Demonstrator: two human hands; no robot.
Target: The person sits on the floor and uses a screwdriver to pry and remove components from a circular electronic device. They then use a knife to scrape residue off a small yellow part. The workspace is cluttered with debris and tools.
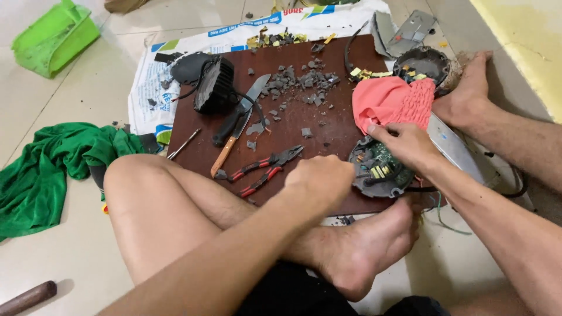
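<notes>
The fingers of the right hand [405, 143] are bent and pinched down onto the top edge of a round dark housing [374, 172] with a green circuit board showing inside it; the fingertips press where the housing meets a crumpled pink cloth [389, 99]. The left hand [321, 175] is curled into a loose fist with its knuckles against the housing's left rim; whether it grips anything inside the fist cannot be told. The housing lies at the right front edge of a dark brown wooden board [293, 146] on the tiled floor.

Just left of the left hand lie red-handled pliers [266, 167], and beyond them a knife [240, 126] with a wooden handle and a thin screwdriver [183, 143]. Grey broken fragments [301, 82] are scattered over the middle of the board. A black finned lamp body [213, 85] sits at the board's far left corner. A second round housing [422, 63] rests behind the pink cloth. A green cloth [52, 161] lies on the floor well to the left.
</notes>
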